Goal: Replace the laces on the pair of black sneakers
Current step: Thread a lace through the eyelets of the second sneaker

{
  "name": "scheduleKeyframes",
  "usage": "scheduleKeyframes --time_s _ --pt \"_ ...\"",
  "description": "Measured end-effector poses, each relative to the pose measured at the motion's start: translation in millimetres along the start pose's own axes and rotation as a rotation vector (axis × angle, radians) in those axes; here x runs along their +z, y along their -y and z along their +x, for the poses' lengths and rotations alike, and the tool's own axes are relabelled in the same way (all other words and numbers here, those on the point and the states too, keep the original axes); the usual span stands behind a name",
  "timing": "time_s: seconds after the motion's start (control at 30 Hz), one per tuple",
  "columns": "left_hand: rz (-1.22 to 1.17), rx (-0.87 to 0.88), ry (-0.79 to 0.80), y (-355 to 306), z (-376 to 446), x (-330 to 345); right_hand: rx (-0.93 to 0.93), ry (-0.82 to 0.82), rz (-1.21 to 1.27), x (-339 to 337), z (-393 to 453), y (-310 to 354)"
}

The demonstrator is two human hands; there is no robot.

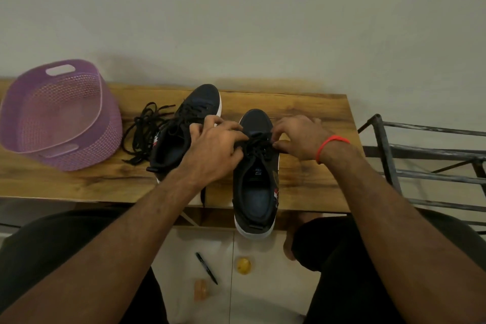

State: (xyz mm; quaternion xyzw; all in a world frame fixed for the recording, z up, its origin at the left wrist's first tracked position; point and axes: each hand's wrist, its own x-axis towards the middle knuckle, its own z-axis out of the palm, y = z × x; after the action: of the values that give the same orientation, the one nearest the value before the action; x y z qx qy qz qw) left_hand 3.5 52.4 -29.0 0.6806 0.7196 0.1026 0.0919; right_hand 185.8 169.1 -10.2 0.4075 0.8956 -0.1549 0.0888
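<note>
Two black sneakers with white soles stand on the wooden table [315, 113]. The right sneaker [256, 192] points away from me, its heel hanging over the table's near edge. Its black lace [259, 146] crosses the eyelets. My left hand [215, 150] pinches the lace on the shoe's left side. My right hand [299, 137] pinches the lace on the right side, a red band on its wrist. The left sneaker [194, 105] lies behind my left hand, angled right. A loose pile of black laces [143, 131] lies left of it.
A purple woven plastic basket [56, 116] sits tilted at the table's left end. A dark metal rack [431, 163] stands right of the table. On the floor below lie a black pen [206, 268] and two small yellowish objects.
</note>
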Motion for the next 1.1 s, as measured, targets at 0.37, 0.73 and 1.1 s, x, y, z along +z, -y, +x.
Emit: scheduleKeyframes --time_s 0.37,0.73,1.1 --pt "-0.186 -0.064 0.185 10.4 8.2 -11.7 -0.043 0.154 0.188 -19.6 -12.6 -1.5" --pt "0.153 -0.163 0.179 26.7 0.5 -46.7 0.059 0.266 0.269 -42.0 -27.7 -32.2" --pt "0.052 0.026 0.221 4.4 3.3 -22.8 -0.073 0.29 0.282 -24.7 -16.6 -8.4"
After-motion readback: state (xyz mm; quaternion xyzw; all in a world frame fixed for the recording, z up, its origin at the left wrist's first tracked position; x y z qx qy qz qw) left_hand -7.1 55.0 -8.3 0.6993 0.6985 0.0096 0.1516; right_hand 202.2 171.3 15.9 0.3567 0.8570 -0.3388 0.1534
